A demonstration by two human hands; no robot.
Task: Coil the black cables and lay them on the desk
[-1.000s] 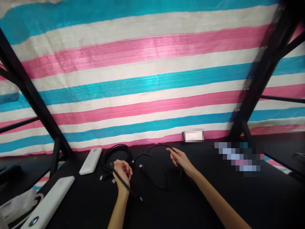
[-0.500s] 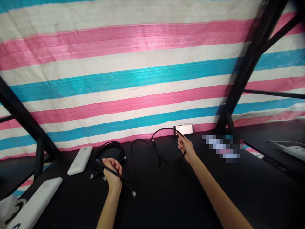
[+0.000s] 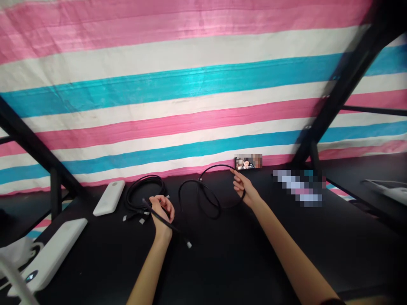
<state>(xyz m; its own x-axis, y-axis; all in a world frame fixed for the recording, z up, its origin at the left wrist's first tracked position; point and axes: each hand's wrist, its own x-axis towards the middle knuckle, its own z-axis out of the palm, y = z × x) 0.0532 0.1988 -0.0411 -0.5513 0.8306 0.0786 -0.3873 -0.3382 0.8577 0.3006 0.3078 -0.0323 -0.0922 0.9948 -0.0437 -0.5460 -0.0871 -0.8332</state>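
Observation:
A black cable [image 3: 208,195] lies in loose loops between my two hands. My left hand [image 3: 161,214] is closed on one end of it; the cable crosses the wrist, and its pale metal plug [image 3: 189,245] points down to the right. Fingers of my right hand [image 3: 246,188] pinch the cable farther along, where a loop arches up and back over the table. Just behind my left hand rests a coiled black cable [image 3: 129,195], with pale plugs sticking out at its near side.
Two white power banks [image 3: 110,198] [image 3: 52,254] lie on the black table [image 3: 219,262] at left, near a white charger [image 3: 17,252]. A lit phone [image 3: 243,163] leans against the striped sheet [image 3: 178,84] at the back. Black frame bars [image 3: 337,93] slant at both sides.
My left hand has moved slightly right with the cable end, nearer my right hand. The cable loops have shifted a little. The view has tilted down, and the phone's screen picture differs.

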